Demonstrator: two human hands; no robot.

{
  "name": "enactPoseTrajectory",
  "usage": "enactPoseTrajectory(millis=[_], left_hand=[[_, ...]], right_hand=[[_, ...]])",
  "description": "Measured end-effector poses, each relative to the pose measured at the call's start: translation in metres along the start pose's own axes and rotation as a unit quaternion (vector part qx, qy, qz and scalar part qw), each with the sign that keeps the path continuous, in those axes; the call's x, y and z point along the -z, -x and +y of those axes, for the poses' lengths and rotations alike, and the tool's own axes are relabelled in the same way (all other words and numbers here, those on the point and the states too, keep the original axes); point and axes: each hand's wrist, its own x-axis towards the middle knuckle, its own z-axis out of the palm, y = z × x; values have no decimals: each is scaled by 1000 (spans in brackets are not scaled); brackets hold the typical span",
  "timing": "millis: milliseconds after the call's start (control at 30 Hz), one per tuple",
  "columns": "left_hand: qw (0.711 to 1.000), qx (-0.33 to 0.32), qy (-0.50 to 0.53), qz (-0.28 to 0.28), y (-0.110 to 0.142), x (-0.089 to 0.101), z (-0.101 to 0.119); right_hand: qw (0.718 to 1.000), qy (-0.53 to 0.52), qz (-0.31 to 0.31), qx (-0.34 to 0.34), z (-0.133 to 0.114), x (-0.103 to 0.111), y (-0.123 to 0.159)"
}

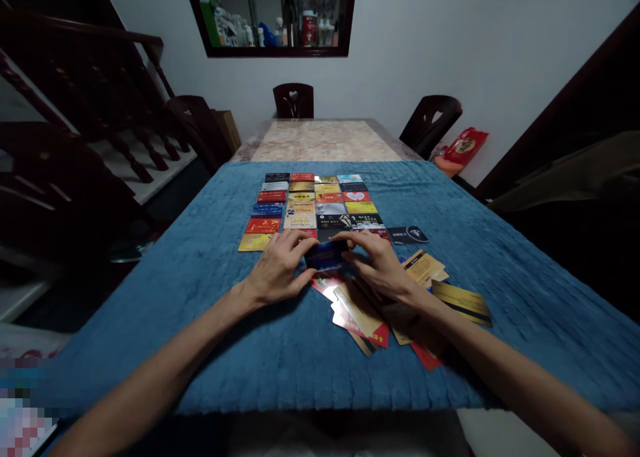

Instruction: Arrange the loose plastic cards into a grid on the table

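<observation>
Between my two hands is a dark blue plastic card. My left hand pinches its left end, thumb below and fingers above. At the opposite end, my right hand grips it the same way. Just beyond them, several cards lie in neat rows and columns, among them a red card and a silver card. A black card lies at the right end of the nearest row. Under and beside my right hand is a loose, overlapping pile with a gold card and a red-and-white card.
A blue cloth covers the near part of the table, and the patterned tabletop shows at the far end. Dark wooden chairs stand around it. A red bag is on the right, beyond the table.
</observation>
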Motion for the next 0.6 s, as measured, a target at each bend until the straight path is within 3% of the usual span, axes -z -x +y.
enactPoseTrajectory(millis=[200, 467, 600], left_hand=[[993, -20, -111, 16, -8, -2, 18], [984, -60, -166, 6, -23, -12, 33], [980, -75, -183, -2, -37, -15, 40]], right_hand=[[999, -35, 15, -19, 1, 17, 4], [998, -45, 10, -42, 15, 33, 17], [1000, -20, 5, -23, 18, 48, 20]])
